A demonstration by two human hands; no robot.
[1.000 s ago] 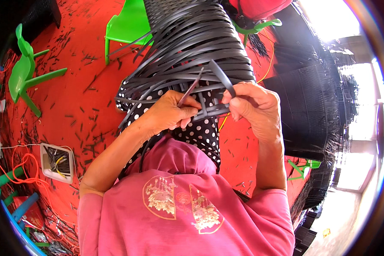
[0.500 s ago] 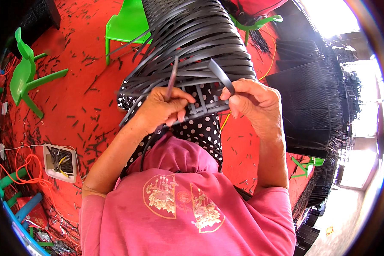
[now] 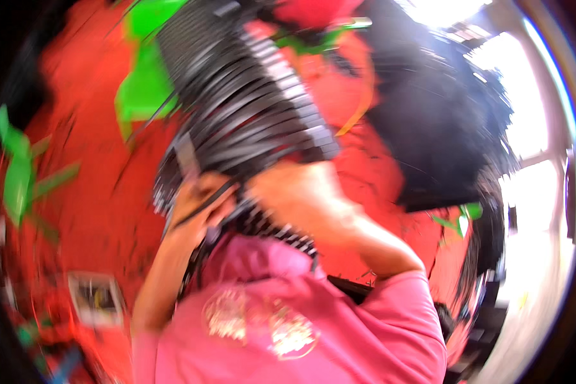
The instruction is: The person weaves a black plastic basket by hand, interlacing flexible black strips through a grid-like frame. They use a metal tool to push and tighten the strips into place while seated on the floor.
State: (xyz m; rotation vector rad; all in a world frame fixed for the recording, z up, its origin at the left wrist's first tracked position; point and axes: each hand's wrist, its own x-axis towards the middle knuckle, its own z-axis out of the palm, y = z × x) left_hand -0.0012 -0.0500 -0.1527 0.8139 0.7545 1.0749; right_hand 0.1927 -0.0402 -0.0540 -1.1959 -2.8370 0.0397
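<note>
Red floor (image 3: 96, 160) spreads around the blurred scene. Dark woven panel (image 3: 237, 109) stretches away from the person's lap; at its near end the left hand (image 3: 191, 197) is curled around a flat tool (image 3: 187, 157), with a dark strip (image 3: 205, 205) across the fingers. Beside it, the right hand (image 3: 285, 187) is too smeared to tell its grip. A skidding tool could nick a strip; slack tension could loosen the weave. Farther out stands a green chair (image 3: 19, 176).
</note>
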